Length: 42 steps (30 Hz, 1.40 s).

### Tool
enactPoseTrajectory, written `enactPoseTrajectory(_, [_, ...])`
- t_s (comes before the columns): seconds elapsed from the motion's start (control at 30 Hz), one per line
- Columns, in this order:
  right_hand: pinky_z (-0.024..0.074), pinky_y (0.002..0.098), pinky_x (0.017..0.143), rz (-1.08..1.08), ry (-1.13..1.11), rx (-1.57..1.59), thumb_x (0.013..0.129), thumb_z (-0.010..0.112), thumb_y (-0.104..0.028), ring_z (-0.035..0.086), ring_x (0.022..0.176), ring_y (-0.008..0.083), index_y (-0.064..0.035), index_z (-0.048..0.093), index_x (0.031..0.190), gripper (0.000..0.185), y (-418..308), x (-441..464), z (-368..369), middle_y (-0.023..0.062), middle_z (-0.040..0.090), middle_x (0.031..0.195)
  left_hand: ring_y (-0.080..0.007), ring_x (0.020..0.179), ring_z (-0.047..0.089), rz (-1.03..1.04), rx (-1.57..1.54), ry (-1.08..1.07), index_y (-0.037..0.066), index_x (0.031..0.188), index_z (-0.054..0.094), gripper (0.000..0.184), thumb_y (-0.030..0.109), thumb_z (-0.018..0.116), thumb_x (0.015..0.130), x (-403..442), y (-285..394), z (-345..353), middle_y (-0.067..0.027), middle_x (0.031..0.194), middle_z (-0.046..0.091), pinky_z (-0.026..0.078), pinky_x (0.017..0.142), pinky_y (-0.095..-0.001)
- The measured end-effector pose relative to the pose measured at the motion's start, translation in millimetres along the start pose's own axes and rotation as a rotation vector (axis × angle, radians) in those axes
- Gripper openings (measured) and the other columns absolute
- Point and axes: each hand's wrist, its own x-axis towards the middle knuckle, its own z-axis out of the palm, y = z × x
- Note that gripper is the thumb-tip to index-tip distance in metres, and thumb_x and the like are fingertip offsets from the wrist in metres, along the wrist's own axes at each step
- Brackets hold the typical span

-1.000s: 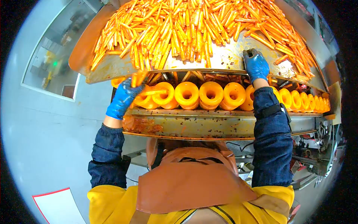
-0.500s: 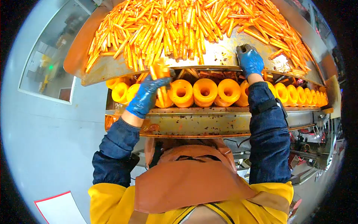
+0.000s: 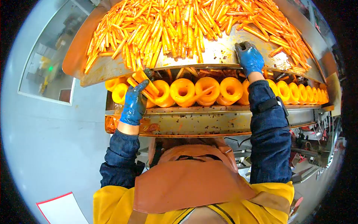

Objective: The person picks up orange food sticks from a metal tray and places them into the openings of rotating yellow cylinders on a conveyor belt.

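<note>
My left hand (image 3: 135,102), in a blue glove, is closed around a few orange sticks (image 3: 148,85). They slant over the left part of a row of orange ring-mouthed cups (image 3: 182,92). Another stick (image 3: 203,93) lies at an angle across two cups in the middle. My right hand (image 3: 250,58), gloved in blue with dark fingertips, rests at the front edge of the metal tray (image 3: 218,50). Its fingers are curled, and whatever may be in them is hidden. A large heap of glossy orange sticks (image 3: 167,30) covers the back of this tray.
In front of the cups runs a metal ledge (image 3: 197,123) spotted with dark crumbs. Pale scraps (image 3: 280,61) lie at the tray's right side. A brown apron (image 3: 190,183) covers my front. Machine parts (image 3: 313,149) stand at the right; a pale wall (image 3: 56,142) is at the left.
My left hand has moved left and a little down, and its sticks have tilted over the cups. One stick now lies across the middle cups. My right hand has barely moved.
</note>
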Motion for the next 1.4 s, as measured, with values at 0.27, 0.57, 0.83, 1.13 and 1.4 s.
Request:
enactPoseTrajectory(0.27, [0.0518, 0.036, 0.073, -0.85, -0.291, 0.508, 0.069, 0.076, -0.025, 0.063, 0.083, 0.0274, -0.0141, 0.063, 0.105, 0.039, -4, -131, -33, 0.0083, 0.063, 0.095, -0.016, 0.085, 0.06, -0.05, 0.165, -0.018, 0.003, 0.095, 0.061, 0.019, 0.014, 0.065, 0.08, 3, -21, 35, -0.0039, 0.091, 0.062, 0.047, 0.076, -0.0297])
enactPoseTrajectory(0.57, [0.0493, 0.0326, 0.061, -0.322, -0.208, 0.446, 0.077, 0.071, -0.022, 0.061, 0.068, 0.0271, -0.0074, 0.065, 0.098, 0.026, 24, -218, 21, 0.0117, 0.064, 0.079, -0.0207, 0.085, 0.062, 0.313, 1.117, -0.22, 0.005, 0.112, 0.061, 0.039, 0.014, 0.07, 0.074, 19, -49, 65, -0.011, 0.097, 0.066, 0.049, 0.077, -0.033])
enactPoseTrajectory(0.83, [0.0452, 0.0323, 0.055, 0.38, -0.308, 0.986, 0.081, 0.069, -0.022, 0.058, 0.059, 0.0128, 0.0004, 0.064, 0.078, 0.024, 5, -216, 65, 0.0101, 0.065, 0.068, -0.0206, 0.087, 0.063, 0.19, 1.193, -0.287, 0.005, 0.121, 0.056, 0.047, 0.017, 0.07, 0.078, 16, -36, 79, -0.0102, 0.101, 0.066, 0.049, 0.081, -0.0297])
enactPoseTrajectory(1.13, [0.0467, 0.0291, 0.059, -0.047, 0.009, 0.578, 0.084, 0.066, -0.018, 0.059, 0.068, 0.016, -0.0001, 0.064, 0.101, 0.025, 23, -162, -16, 0.0089, 0.065, 0.082, -0.008, 0.074, 0.056, 0.321, 0.327, 0.024, 0.001, 0.104, 0.063, 0.019, 0.009, 0.062, 0.087, 15, -15, 82, -0.0023, 0.088, 0.064, 0.047, 0.067, -0.022])
enactPoseTrajectory(1.4, [0.0488, 0.0327, 0.062, -0.143, -0.098, 0.565, 0.079, 0.07, -0.025, 0.06, 0.067, 0.0223, -0.0048, 0.064, 0.104, 0.032, 0, -139, -34, 0.0121, 0.064, 0.082, -0.0087, 0.069, 0.054, -0.004, 0.547, -0.084, 0.002, 0.117, 0.057, 0.03, 0.013, 0.059, 0.089, 5, -18, 33, -0.0044, 0.096, 0.065, 0.045, 0.062, -0.0219])
